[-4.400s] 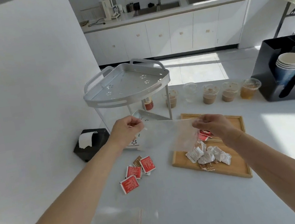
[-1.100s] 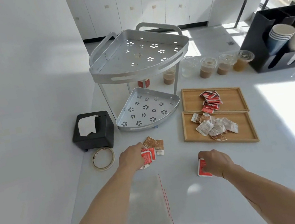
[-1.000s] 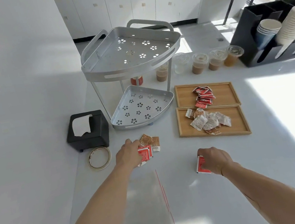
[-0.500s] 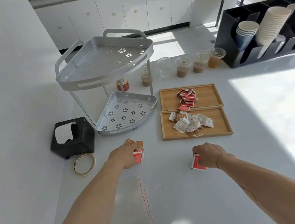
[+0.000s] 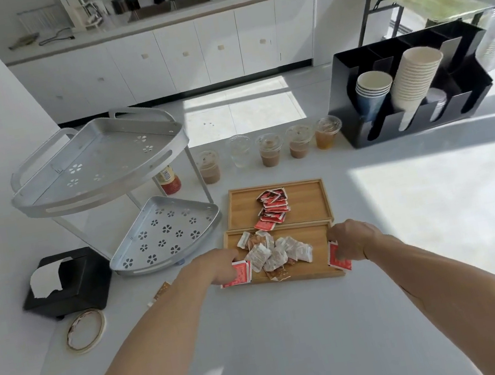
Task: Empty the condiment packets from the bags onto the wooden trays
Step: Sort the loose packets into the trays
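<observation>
Both hands have moved from bare table up to near tray (image 5: 323, 269). Left hand (image 5: 217, 267) fingers curled round red packets (image 5: 238, 275); right hand (image 5: 353, 239) pinches another red packet (image 5: 338, 257). Likely bound for far tray (image 5: 304, 200), where reds lie; brown packet (image 5: 162, 291) left on table.

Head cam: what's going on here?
A person is sorting condiment packets onto two wooden trays on a white counter. The left hand grips a few red packets at the near tray's left edge; the right hand grips another red packet at its right edge. The near tray holds a pile of white and brown packets; the far tray holds a pile of red ones. A couple of brown packets lie loose on the counter beside the left forearm.
</observation>
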Demonstrator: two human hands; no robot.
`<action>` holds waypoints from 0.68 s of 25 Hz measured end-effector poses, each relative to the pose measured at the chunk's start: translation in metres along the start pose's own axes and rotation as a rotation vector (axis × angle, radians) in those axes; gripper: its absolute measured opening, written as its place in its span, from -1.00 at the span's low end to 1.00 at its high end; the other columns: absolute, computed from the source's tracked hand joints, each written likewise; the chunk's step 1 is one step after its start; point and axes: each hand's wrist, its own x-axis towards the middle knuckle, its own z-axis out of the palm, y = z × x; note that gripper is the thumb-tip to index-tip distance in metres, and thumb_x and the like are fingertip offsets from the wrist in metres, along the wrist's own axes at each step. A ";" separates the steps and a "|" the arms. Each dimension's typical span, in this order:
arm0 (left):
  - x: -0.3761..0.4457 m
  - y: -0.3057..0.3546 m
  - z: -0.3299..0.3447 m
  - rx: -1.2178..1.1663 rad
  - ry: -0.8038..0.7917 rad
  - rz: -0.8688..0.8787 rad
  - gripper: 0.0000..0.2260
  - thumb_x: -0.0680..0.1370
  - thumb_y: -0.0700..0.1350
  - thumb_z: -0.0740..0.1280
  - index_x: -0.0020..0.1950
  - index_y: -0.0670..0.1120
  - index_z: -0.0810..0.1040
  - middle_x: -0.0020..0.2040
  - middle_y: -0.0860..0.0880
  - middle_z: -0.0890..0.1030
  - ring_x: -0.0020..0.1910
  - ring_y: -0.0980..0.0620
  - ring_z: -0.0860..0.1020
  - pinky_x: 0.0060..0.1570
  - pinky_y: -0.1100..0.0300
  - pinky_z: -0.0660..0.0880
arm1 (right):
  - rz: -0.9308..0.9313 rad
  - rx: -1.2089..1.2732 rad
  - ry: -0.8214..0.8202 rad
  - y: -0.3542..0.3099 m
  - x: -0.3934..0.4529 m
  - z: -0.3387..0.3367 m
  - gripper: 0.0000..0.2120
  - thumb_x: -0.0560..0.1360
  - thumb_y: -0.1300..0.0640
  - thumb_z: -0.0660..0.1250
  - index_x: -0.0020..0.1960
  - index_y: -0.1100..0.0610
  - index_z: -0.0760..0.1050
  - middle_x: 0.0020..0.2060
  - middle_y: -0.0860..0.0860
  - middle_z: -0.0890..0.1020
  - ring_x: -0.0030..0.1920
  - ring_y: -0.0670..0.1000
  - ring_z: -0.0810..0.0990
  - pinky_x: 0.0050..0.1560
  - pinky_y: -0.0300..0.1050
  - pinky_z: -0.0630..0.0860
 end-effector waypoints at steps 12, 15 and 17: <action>0.088 0.028 -0.086 -0.019 0.160 -0.008 -0.71 0.58 -0.14 0.20 0.29 -0.10 0.48 0.22 -0.14 0.58 0.16 -0.15 0.54 0.10 -0.01 0.52 | -0.105 -0.001 0.050 0.017 0.104 -0.064 -0.72 0.57 0.15 0.25 0.26 0.04 0.52 0.13 0.04 0.64 0.12 0.09 0.61 -0.06 -0.11 0.53; 0.111 0.021 -0.088 0.002 0.197 -0.062 -0.75 0.55 -0.18 0.19 0.19 -0.10 0.54 0.11 -0.14 0.63 0.04 -0.13 0.59 -0.06 0.00 0.55 | -0.139 0.010 0.026 0.014 0.129 -0.068 -0.71 0.59 0.14 0.23 0.29 0.06 0.50 0.19 0.05 0.63 0.19 0.11 0.59 0.03 -0.08 0.53; 0.124 0.018 -0.087 -0.001 0.194 -0.078 -0.78 0.54 -0.21 0.20 0.12 -0.11 0.56 0.03 -0.13 0.64 -0.03 -0.11 0.59 -0.19 0.05 0.50 | -0.148 0.006 0.012 0.012 0.143 -0.069 -0.69 0.59 0.14 0.22 0.32 0.06 0.48 0.23 0.05 0.61 0.22 0.11 0.57 0.08 -0.06 0.52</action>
